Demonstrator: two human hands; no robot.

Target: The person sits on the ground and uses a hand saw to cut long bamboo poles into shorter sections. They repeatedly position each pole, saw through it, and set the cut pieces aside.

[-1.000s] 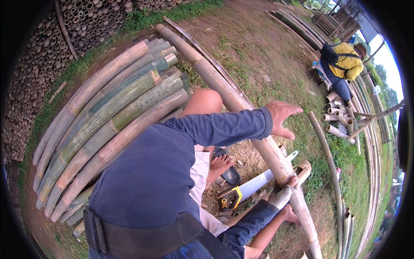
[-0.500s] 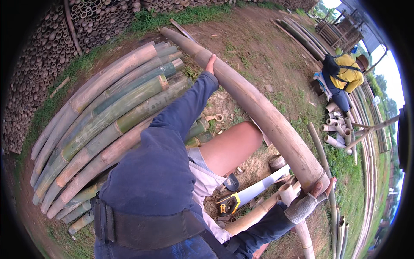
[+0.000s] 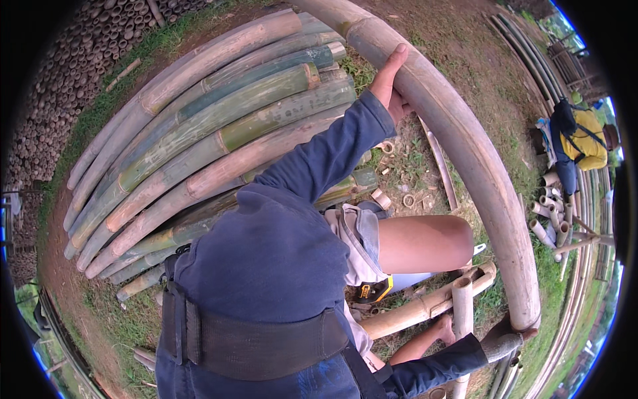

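Note:
A thick, pale brown bamboo pole (image 3: pixel 475 179) slants from the top middle down to the lower right, held in both of my hands. My left hand (image 3: pixel 392 83) grips its upper stretch, thumb laid on top. At its lower end, my right hand (image 3: pixel 506 338), in a grey glove or cuff, holds the cut end; some fingers are hidden. My bent knee lies left of the pole. Beside my leg, a handsaw with a yellow and black handle (image 3: pixel 373 291) rests partly hidden. Near it are a split bamboo length (image 3: pixel 405 316) and an upright bamboo post (image 3: pixel 462 307).
A large stack of green and brown bamboo poles (image 3: pixel 219 143) fills the left. Behind it rises a wall of stacked bamboo ends (image 3: pixel 73 80). At the right, a person in a yellow top (image 3: pixel 588 136) bends near short cut bamboo pieces (image 3: pixel 550 213). Bamboo offcuts (image 3: pixel 408 200) litter the ground.
The pole has shifted rightward in view, with its lower end farther down right. Both hands have moved with it and keep their hold. My view has turned, and my knee has shifted right.

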